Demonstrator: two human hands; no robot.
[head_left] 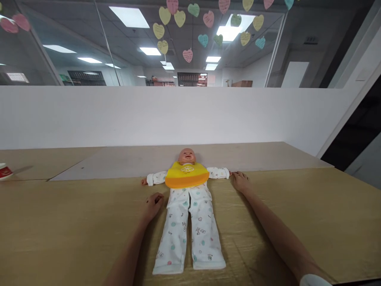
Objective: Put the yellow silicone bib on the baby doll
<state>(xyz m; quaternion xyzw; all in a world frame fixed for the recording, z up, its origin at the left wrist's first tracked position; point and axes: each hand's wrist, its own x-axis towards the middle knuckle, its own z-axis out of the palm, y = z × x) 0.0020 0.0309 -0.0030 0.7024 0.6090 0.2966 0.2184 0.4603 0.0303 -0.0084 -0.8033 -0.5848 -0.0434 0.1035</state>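
Observation:
A baby doll lies on its back on the table, its arms spread out to both sides. It wears a yellow bib with an orange lower edge and a citrus-slice print. Below the bib are white patterned trousers, the legs slightly apart. My left hand rests on the table beside the doll's hip, fingers curled in and nothing seen in them. My right hand lies on the table with its fingers extended, the tips right by the doll's small hand at the end of its white sleeve.
A red and white cup stands at the table's far left edge. Behind the wooden table and a grey board rises a white wall. Heart-shaped paper notes are stuck on the glass above it.

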